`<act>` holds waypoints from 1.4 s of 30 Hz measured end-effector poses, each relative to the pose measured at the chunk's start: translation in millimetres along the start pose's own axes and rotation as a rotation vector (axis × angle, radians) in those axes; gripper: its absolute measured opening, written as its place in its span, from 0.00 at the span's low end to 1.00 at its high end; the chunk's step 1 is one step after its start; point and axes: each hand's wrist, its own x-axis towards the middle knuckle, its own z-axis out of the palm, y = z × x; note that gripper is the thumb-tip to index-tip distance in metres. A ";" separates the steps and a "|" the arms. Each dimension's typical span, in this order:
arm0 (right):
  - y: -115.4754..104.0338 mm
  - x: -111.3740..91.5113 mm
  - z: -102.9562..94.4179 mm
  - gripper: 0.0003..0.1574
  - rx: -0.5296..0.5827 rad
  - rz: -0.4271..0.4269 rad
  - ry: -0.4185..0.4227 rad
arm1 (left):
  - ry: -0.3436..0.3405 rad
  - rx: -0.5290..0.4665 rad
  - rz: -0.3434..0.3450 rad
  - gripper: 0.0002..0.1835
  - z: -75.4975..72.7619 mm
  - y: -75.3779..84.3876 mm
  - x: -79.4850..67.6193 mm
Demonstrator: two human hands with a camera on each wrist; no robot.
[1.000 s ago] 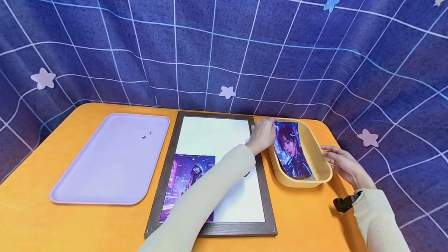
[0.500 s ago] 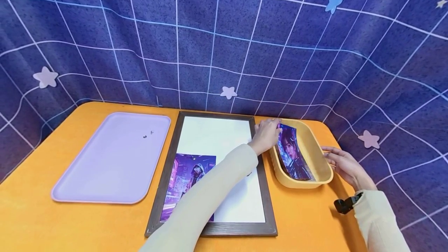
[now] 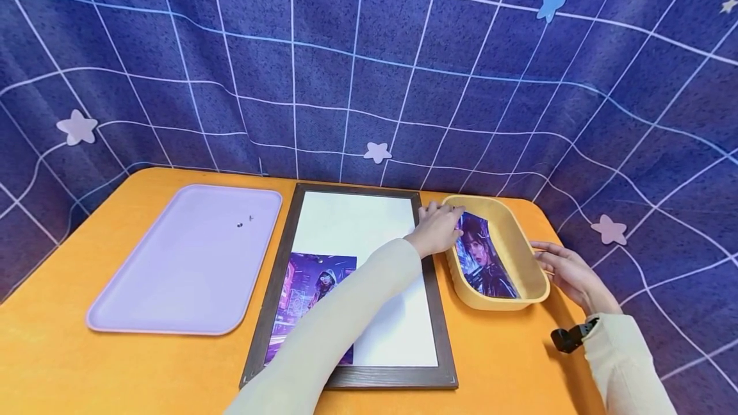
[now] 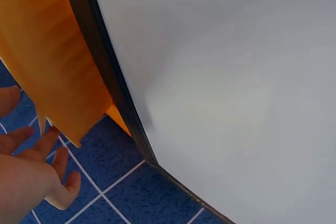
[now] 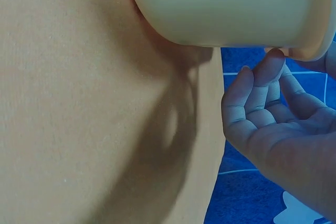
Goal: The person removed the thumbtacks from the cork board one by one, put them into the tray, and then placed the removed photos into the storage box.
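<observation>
Pale lilac, rounded tray (image 3: 179, 274): lying flat at the left of the orange tabletop (image 3: 501, 370), with two tiny dark pieces (image 3: 239, 225) towards the far right corner; low rim probably useful against small parts rolling away.
White board (image 3: 357, 216) in a dark, wood-look frame (image 3: 398, 378): laid flat at the middle, likely for easy reach from both sides.
Purple-and-pink paper print of a hooded figure (image 3: 296, 287): on the board's near left part, squared to the frame, perhaps deliberately aligned; partly covered by the cream left sleeve (image 3: 340, 312).
Left hand (image 3: 436, 229): stretched over the board to the far left rim of the deep, yellow, round-cornered basket (image 3: 490, 304); fingertips at a print corner, pinched or merely pressed, cannot tell.
Blue-and-violet paper portrait print (image 3: 484, 261): inside the basket, leaning along the left side, presumably tilted to suit the narrow space.
Right hand (image 3: 571, 274): curled and clamped at the basket's right edge, seemingly for steadiness.
</observation>
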 end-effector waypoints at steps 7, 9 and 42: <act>0.2 -0.3 0.2 0.13 -0.005 0.010 0.014 | 0.004 0.077 0.041 0.27 -0.2 0.4 -2.0; 0.4 -0.4 -0.1 0.13 -0.005 0.006 0.014 | 0.008 0.071 0.040 0.27 -1.1 -0.3 -2.6; -9.5 -3.6 3.7 0.12 -0.211 0.001 0.091 | 0.021 -0.047 0.053 0.20 -25.8 -68.1 -36.4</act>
